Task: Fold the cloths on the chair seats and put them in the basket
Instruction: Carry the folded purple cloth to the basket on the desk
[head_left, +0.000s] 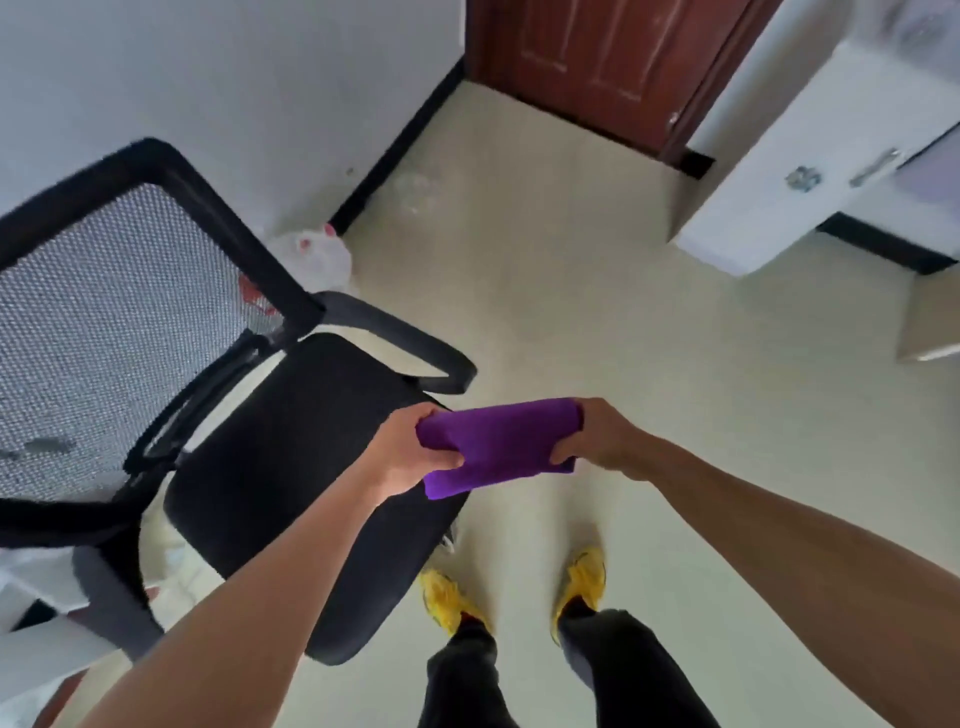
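Nearest, 2 yellow shoes (587, 577) stand on the pale floor (623, 312), just beside the front corner of the black chair seat (291, 467). Above them both forearms reach forward. The left hand (410, 452) has its grip closed round 1 end of the purple cloth (498, 447), fingers curled over the bunched fabric. The right hand (602, 436) pinches the other end between thumb and fingers. The cloth is gathered into a short band, held over the seat's front corner; whether its lower edge brushes the seat I cannot tell.

A loose flap hangs below the left end. The fold looks only partly made, so if either grip slackens, that flap could slide and the layers fall open. No basket is in view, and turning to find it with the cloth bunched risks undoing the fold.

Beyond stand the mesh backrest (114, 332), a plastic bag (317, 260) by the wall, a brown door (597, 57) and a white cabinet (769, 171).
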